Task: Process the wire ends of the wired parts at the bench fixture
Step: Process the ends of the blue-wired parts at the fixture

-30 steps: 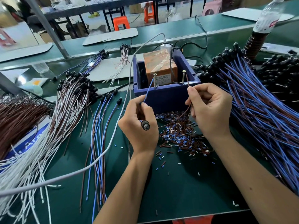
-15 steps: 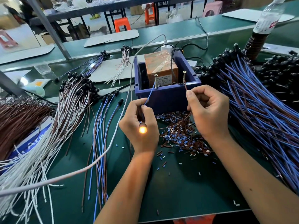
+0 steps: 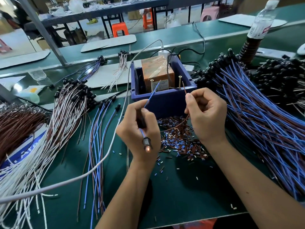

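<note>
Hardly any lettering can be read
At nine o'clock, the blue-and-white printed sheet (image 3: 24, 150) under the wire bundles shows white letters, apparently "Are"; labels on the orange wrapped block (image 3: 157, 75) and clear plastic bottle (image 3: 261, 22) are too blurred.

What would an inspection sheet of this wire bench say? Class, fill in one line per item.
Surface: green bench mat, strewn with cut insulation bits.
Job's things: blue fixture box with two upright screws; lamp glowing faintly.
Clutter: wire bundles both sides; water bottle.
Hands: left hand grips blue wire; right hand pinches brown wire.
Cables: grey cable across mat.
Surroundings: orange stool, tables behind.
</note>
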Available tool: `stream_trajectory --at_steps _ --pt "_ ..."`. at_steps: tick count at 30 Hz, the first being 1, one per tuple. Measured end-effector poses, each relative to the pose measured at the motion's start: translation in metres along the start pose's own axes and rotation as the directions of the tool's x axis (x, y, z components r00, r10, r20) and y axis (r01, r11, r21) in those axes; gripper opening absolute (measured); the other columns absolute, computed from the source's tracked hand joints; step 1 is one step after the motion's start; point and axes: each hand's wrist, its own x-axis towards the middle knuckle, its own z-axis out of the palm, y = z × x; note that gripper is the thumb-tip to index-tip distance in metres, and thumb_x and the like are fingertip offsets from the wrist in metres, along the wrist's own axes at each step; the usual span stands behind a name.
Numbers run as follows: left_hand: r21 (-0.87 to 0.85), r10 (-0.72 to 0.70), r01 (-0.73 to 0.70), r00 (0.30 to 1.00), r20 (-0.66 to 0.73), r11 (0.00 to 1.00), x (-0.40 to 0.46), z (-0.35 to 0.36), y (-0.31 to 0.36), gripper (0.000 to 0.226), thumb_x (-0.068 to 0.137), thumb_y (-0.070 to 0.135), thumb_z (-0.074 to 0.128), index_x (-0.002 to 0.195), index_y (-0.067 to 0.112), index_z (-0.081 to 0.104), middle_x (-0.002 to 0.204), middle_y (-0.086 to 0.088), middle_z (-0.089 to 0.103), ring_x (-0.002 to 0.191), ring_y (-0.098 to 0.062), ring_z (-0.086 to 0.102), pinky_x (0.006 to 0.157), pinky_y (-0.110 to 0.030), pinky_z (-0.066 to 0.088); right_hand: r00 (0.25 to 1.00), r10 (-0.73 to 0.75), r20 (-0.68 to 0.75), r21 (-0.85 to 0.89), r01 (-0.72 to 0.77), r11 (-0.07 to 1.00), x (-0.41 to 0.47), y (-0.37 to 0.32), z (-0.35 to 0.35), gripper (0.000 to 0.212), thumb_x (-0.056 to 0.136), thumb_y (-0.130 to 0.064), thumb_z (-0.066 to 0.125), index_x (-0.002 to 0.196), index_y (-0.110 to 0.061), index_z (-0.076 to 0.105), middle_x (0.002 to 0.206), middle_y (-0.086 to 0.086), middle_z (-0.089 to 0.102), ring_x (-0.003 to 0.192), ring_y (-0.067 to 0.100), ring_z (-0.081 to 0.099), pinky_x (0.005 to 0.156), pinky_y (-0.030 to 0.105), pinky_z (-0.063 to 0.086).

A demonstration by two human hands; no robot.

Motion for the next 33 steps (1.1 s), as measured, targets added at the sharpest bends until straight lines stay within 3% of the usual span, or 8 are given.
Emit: stream_trajectory --at_steps 5,11,16,20,23,28,31,33 --pt "-0.094 -0.200 0.229 0.948 0.249 0.969 0.010 0.046 0.049 0.019 0.084 0.012 0.058 0.081 0.016 0.076 0.057 0.003 0.060 0.051 -0.011 0.050 0.050 -0.028 0.039 0.993 0.084 -0.089 -0.004 -0.085 0.996 0.004 -0.005 -0.022 0.019 0.099 -0.024 0.067 0.083 -0.014 0.067 0.062 0.001 0.066 0.050 0.016 0.059 0.052 0.032 0.048" --pt "0.139 -0.569 0.700 0.430 0.701 0.700 0.030 0.123 0.100 0.017 0.091 0.012 0.061 0.082 0.011 0.076 0.060 0.005 0.055 0.049 -0.009 0.037 0.050 -0.025 0.027 0.897 -0.082 -0.433 -0.420 -0.120 0.900 0.032 -0.026 -0.118 0.025 0.098 -0.036 0.063 0.103 -0.012 0.069 0.097 0.005 0.070 0.085 0.026 0.066 0.077 0.042 0.055" --pt "0.117 -0.558 0.821 0.268 0.785 0.558 0.028 0.176 0.133 0.010 0.090 0.011 0.060 0.088 0.005 0.068 0.066 -0.001 0.043 0.041 -0.011 0.026 0.043 -0.017 0.023 0.968 -0.247 0.031 -0.869 0.148 0.472 0.035 -0.051 -0.141 0.062 0.106 -0.062 0.033 0.146 -0.017 0.047 0.143 0.015 0.050 0.139 0.035 0.043 0.115 0.054 0.025" --pt "-0.094 -0.530 0.981 0.171 0.831 0.170 0.028 0.200 0.137 0.027 0.100 0.002 0.042 0.079 0.003 0.059 0.062 0.000 0.035 0.039 -0.005 0.023 0.033 -0.015 0.021 0.991 0.035 0.129 -0.632 0.055 0.773 0.029 -0.051 -0.144 0.053 0.109 -0.049 0.044 0.147 -0.011 0.047 0.085 0.004 0.075 0.090 0.034 0.072 0.095 0.054 0.051" --pt "-0.211 -0.526 0.977 0.194 0.828 0.029 0.032 0.208 0.135 0.030 0.105 0.001 0.041 0.082 0.001 0.061 0.069 -0.004 0.046 0.054 -0.006 0.036 0.043 -0.015 0.030 0.996 -0.075 0.046 -0.628 0.087 0.774 0.031 -0.057 -0.163 0.020 0.106 -0.027 0.058 0.116 -0.013 0.068 0.076 0.000 0.071 0.071 0.029 0.070 0.073 0.047 0.055" --pt "-0.156 -0.529 0.856 0.437 0.727 0.492 0.044 0.215 0.124 0.020 0.104 0.017 0.060 0.089 0.012 0.073 0.069 0.002 0.062 0.054 -0.008 0.053 0.060 -0.024 0.051 0.986 -0.147 -0.075 -0.779 0.034 0.627 0.039 -0.065 -0.203 0.021 0.099 -0.037 0.060 0.100 -0.018 0.069 0.075 0.003 0.071 0.069 0.029 0.066 0.066 0.038 0.050" --pt "0.117 -0.309 0.311 0.691 0.653 0.943 0.036 0.220 0.108 0.019 0.093 0.026 0.076 0.077 0.021 0.066 0.073 0.006 0.066 0.063 -0.007 0.064 0.065 -0.021 0.056 0.999 -0.005 -0.046 -0.860 -0.037 0.508 0.032 -0.055 -0.207 0.020 0.097 -0.037 0.066 0.093 -0.018 0.073 0.077 0.009 0.073 0.072 0.034 0.066 0.068 0.040 0.053" --pt "0.302 -0.163 -0.089 0.683 0.712 0.949 0.023 0.220 0.092 0.032 0.086 0.040 0.081 0.074 0.016 0.063 0.065 0.007 0.060 0.056 -0.003 0.056 0.050 -0.011 0.039 0.991 0.136 0.008 -0.903 -0.051 0.427 0.024 -0.042 -0.199 0.017 0.095 -0.033 0.072 0.092 -0.018 0.079 0.084 0.013 0.074 0.078 0.036 0.066 0.071 0.039 0.052"
